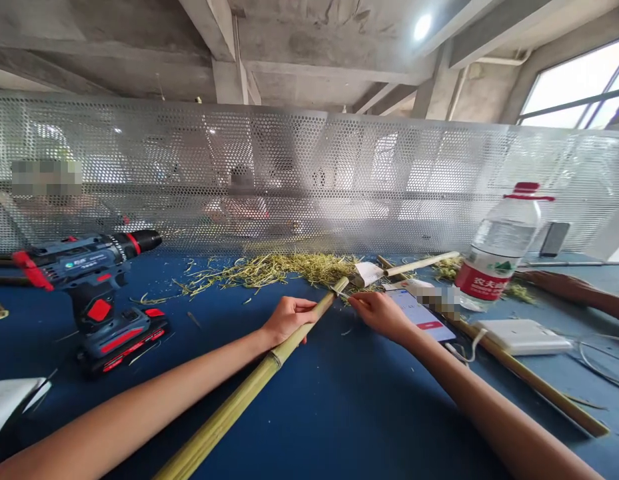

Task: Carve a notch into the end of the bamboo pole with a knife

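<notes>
A long bamboo pole point(244, 395) runs slantwise from the bottom edge of the view up to the middle of the table. My left hand point(288, 321) is wrapped round it a little below its far end. Close to that end, my right hand point(379, 313) is closed on a small knife point(341, 293), its thin blade touching the bamboo. Most of the knife's handle is hidden in my fingers. Just beyond the pole's tip lies a heap of greenish-yellow shavings point(304, 268).
A cordless drill point(96, 293) stands at left. Right of my right hand are a phone point(423, 315), a large water bottle point(499, 247), a white box with cables point(524, 335) and another bamboo pole point(544, 385). Another person's hand point(564, 288) rests at far right. A perforated metal screen point(309, 180) borders the back.
</notes>
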Motion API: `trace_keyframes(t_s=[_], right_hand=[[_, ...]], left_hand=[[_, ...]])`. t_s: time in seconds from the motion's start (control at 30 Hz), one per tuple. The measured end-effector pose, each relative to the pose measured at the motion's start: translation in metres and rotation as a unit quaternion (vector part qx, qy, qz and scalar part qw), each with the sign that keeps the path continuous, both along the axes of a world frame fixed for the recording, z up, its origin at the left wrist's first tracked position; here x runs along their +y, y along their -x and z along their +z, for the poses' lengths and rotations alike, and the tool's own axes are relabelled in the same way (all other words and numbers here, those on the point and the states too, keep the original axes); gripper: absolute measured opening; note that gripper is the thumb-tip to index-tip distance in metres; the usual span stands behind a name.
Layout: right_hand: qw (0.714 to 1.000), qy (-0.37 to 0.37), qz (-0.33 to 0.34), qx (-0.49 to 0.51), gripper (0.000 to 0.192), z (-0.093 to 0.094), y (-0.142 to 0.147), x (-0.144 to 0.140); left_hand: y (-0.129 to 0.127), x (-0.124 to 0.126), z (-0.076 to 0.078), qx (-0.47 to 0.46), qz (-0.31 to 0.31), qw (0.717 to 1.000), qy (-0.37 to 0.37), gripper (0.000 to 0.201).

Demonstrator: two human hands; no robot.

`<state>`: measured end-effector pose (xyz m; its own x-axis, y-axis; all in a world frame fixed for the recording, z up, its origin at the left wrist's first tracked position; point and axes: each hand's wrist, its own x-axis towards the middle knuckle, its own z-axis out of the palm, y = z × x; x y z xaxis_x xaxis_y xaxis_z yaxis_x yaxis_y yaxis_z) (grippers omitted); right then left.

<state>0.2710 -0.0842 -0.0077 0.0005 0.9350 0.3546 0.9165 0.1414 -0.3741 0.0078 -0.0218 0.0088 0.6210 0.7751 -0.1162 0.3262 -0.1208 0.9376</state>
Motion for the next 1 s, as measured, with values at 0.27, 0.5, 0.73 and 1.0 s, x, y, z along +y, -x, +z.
trace_keyframes(t_s=[0.27, 0.5, 0.73, 1.0], right_hand=[[0.995, 0.039, 0.086, 0.021, 0.043, 0.005, 0.033, -0.019], [0.989, 0.066, 0.131, 0.025, 0.05, 0.007, 0.057, -0.034], [0.985, 0.073, 0.149, 0.045, 0.047, 0.008, 0.057, -0.036], [0.995, 0.061, 0.074, 0.006, 0.043, 0.0, 0.048, -0.026]], left_hand=[[0.04, -0.052, 0.017, 0.045, 0.046, 0.998, 0.028, 0.032], [0.071, -0.091, 0.013, 0.037, 0.142, 0.989, 0.012, 0.062], [0.074, -0.089, 0.004, 0.023, 0.138, 0.99, 0.005, 0.061], [0.071, -0.091, -0.001, -0.004, 0.135, 0.991, -0.013, 0.06]])
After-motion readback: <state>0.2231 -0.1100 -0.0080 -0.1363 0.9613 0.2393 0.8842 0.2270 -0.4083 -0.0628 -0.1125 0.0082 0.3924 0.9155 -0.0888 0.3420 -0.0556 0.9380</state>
